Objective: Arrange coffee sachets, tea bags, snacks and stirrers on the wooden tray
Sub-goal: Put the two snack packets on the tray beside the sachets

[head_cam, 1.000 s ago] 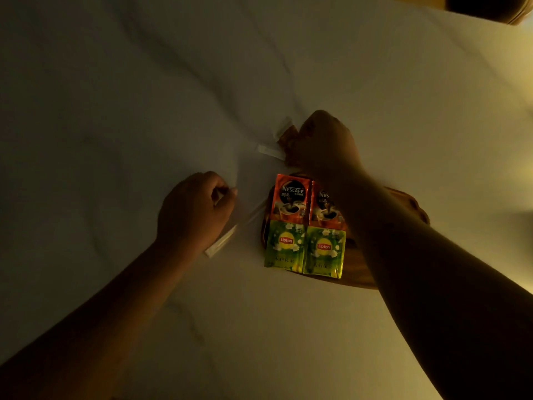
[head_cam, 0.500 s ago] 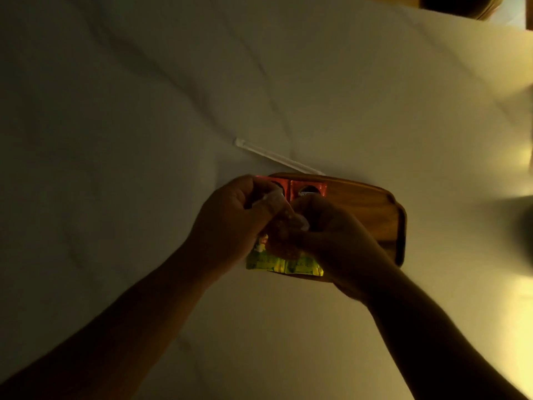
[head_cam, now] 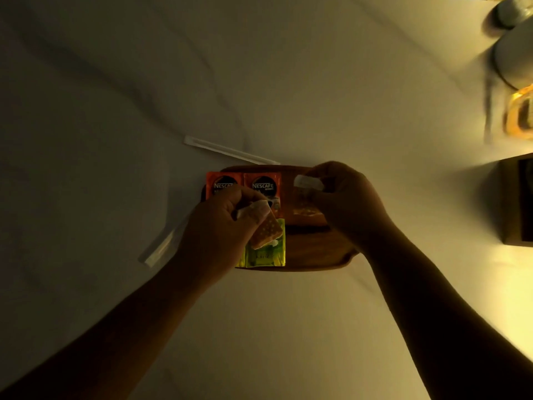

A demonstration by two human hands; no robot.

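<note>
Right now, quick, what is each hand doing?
Left hand: closed on a clear-wrapped square cracker packet.
Right hand: closed on another clear-wrapped snack packet over the brown wooden tray.

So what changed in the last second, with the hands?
The hands came together over the wooden tray, then parted: the left hand holds one cracker packet, the right hand lowers another packet onto it. The Nescafe sachets and wrapped stirrers stayed put.

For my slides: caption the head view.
Each hand holds a cracker packet over a sachet-filled tray.
</note>
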